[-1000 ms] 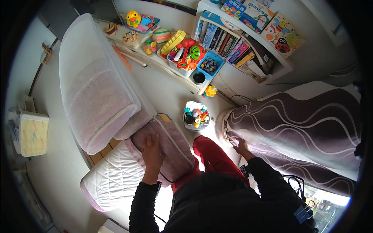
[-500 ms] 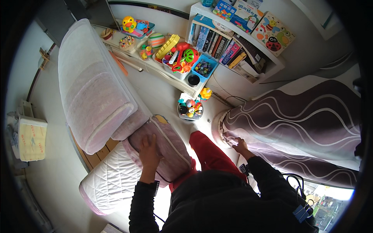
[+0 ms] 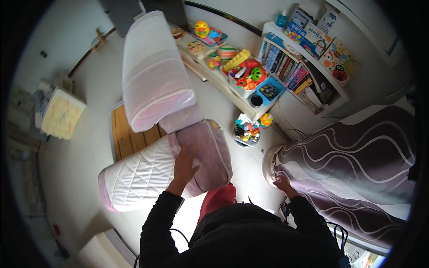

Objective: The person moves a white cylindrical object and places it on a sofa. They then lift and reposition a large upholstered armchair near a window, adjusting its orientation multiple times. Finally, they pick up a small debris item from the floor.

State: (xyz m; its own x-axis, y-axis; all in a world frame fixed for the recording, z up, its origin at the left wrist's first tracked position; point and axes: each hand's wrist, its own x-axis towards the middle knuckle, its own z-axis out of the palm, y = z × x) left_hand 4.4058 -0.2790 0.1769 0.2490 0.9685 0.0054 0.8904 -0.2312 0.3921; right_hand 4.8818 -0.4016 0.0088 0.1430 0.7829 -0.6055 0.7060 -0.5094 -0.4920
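Pale walls (image 3: pixel 76 27) edged with a dark strip (image 3: pixel 80 63) surround a glossy, light floor (image 3: pixel 85 178), which strong light (image 3: pixel 181 232) whitens at the lower centre. A long, low cream bench (image 3: pixel 237 100) runs toward a white bookcase (image 3: pixel 342 94) at the upper right. Grey doors or panels (image 3: pixel 120 18) stand at the top, and a slatted wooden base (image 3: pixel 134 134) shows left of centre.

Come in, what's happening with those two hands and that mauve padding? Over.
Left hand open on mauve padding; right hand by patterned curtain, grip unclear. Padding meets white quilted section. Toy tub on floor ahead.
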